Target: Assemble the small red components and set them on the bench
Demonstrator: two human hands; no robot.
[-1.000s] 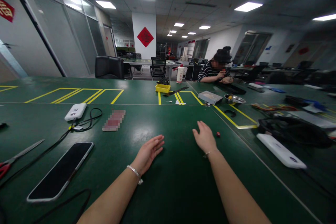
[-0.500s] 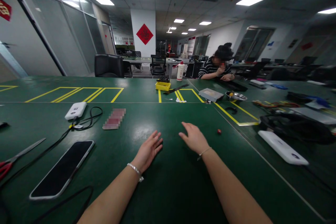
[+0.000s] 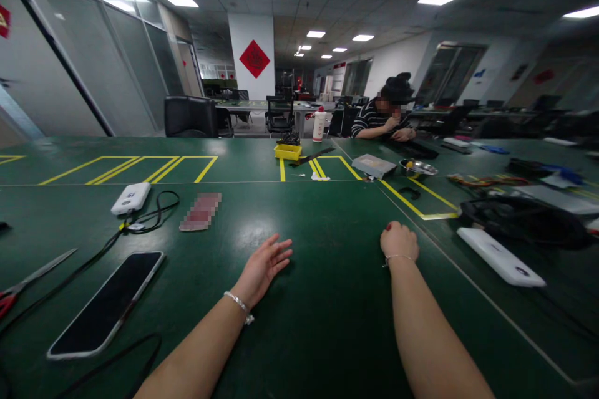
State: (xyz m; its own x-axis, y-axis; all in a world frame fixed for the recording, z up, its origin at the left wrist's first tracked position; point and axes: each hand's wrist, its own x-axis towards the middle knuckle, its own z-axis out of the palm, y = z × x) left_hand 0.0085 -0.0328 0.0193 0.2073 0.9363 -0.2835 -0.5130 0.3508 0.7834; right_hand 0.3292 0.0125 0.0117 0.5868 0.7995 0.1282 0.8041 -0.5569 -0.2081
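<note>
L hand (image 3: 262, 265) fingers apart, R hand (image 3: 401, 242) fingers curled on red cube (image 3: 389, 225), yellow tray (image 3: 287, 152) w/ blk items (image 3: 289, 138)

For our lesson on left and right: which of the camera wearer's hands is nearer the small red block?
Right. The right hand is curled at the small red block, which shows at its upper left; the open left hand is apart from it, off to the left.

Free tabletop (image 3: 327, 218) between hands (image 3: 262, 269) (image 3: 400, 243), yellow tray (image 3: 287, 152) beyond
</note>
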